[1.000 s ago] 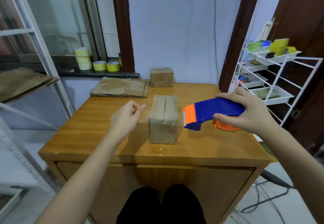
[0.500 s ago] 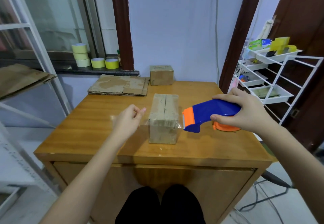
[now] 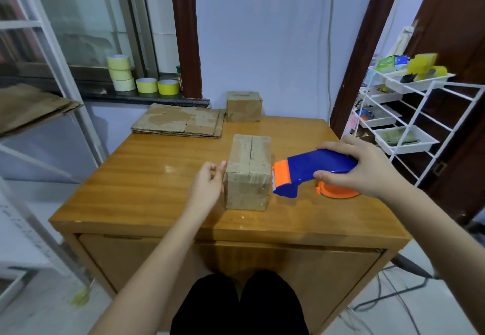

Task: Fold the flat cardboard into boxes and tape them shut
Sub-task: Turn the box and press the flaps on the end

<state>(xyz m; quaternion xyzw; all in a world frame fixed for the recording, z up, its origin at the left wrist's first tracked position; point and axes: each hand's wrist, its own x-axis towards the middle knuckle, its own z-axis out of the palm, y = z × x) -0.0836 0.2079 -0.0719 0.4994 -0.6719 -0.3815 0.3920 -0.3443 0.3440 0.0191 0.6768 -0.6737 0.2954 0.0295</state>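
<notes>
Box (image 3: 248,174) folded, tape across its top; left hand (image 3: 207,187) pinches the tape end beside it, right hand (image 3: 364,169) grips dispenser (image 3: 312,172). Finished box (image 3: 244,106) and flat cardboard (image 3: 181,122) beyond.

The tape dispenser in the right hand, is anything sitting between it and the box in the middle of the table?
Nothing visible. The tape dispenser, gripped by the right hand, has its orange end right beside the box, with only a narrow gap of bare table between. The left hand is at the box's opposite side.
</notes>
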